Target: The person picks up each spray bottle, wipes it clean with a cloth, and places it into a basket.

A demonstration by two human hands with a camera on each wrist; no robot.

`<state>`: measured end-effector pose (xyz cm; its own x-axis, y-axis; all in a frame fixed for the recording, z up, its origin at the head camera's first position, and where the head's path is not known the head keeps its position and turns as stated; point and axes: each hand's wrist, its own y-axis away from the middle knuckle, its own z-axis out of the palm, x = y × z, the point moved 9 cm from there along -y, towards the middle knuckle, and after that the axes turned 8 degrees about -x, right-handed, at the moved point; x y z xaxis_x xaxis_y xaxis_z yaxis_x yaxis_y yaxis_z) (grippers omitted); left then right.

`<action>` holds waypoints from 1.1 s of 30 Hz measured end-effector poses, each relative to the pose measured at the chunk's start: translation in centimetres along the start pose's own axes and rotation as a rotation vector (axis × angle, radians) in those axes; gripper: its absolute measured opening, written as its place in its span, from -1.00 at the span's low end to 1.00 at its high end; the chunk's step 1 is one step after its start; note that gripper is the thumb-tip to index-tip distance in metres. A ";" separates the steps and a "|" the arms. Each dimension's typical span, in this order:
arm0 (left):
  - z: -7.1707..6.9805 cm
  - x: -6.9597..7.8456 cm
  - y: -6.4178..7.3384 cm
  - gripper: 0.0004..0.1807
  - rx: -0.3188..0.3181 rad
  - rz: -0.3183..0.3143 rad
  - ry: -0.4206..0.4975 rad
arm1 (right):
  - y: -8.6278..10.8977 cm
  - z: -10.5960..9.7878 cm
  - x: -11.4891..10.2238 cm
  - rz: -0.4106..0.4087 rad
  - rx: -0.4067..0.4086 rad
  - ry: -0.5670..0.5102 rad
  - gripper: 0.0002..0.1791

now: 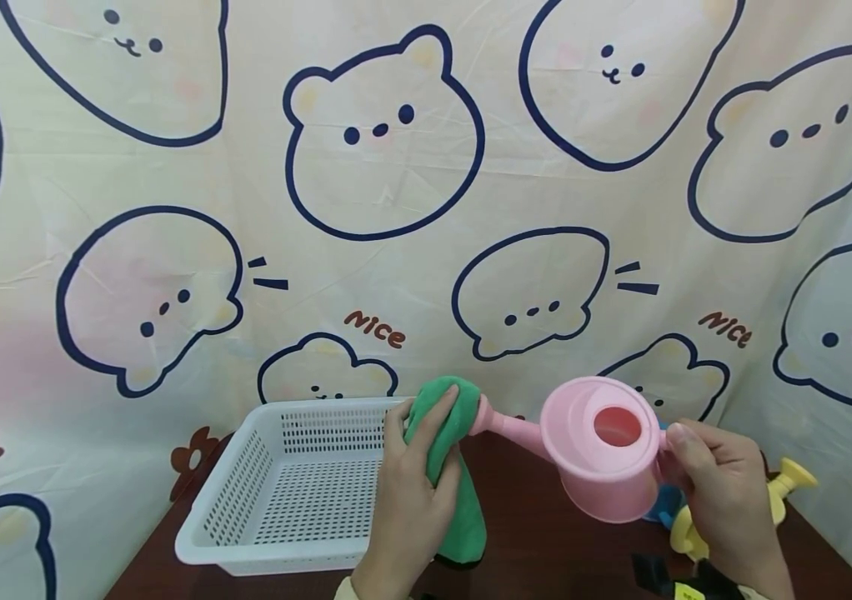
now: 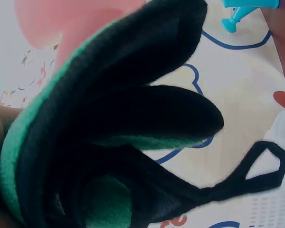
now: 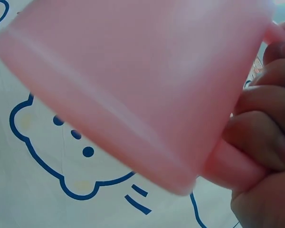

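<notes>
My right hand point(image 1: 729, 492) grips the handle of a pink watering can point(image 1: 609, 492), holding it up above the table. Its fingers wrap the handle point(image 3: 235, 166) in the right wrist view. The spout points left, and a green cloth point(image 1: 463, 525) covers its tip. My left hand point(image 1: 414, 492) pinches the cloth around that tip, with its fingers over the top and the rest of the cloth hanging below. From the left wrist, the cloth's folds point(image 2: 147, 114) look mostly dark with green edges, and a dark hanging loop point(image 2: 247, 185) sticks out.
A white perforated basket point(image 1: 204, 533) stands on the dark brown table point(image 1: 538, 550) at the left. Behind my right hand are a yellow watering can point(image 1: 789, 483) and a blue one point(image 1: 666, 504), both partly hidden. A cartoon-printed curtain point(image 1: 411, 283) hangs behind the table.
</notes>
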<state>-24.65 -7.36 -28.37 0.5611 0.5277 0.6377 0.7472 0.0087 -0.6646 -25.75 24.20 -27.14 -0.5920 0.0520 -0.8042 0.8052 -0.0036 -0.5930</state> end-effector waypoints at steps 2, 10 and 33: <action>0.0 0.0 0.0 -0.23 -0.003 -0.004 0.003 | -0.1 0.1 0.0 0.027 0.029 0.038 -0.51; 1.0 0.8 0.3 -0.16 -0.074 0.037 0.061 | -0.4 1.3 -0.6 0.118 0.070 0.345 -0.59; 3.9 2.2 1.1 0.20 -0.261 0.170 -0.007 | -0.3 7.7 -4.8 -0.214 0.070 0.525 -0.67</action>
<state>-23.99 -2.87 -29.24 0.6838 0.5088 0.5230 0.7098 -0.2978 -0.6384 -23.37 16.24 -23.39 -0.6313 0.5480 -0.5488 0.6543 -0.0035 -0.7562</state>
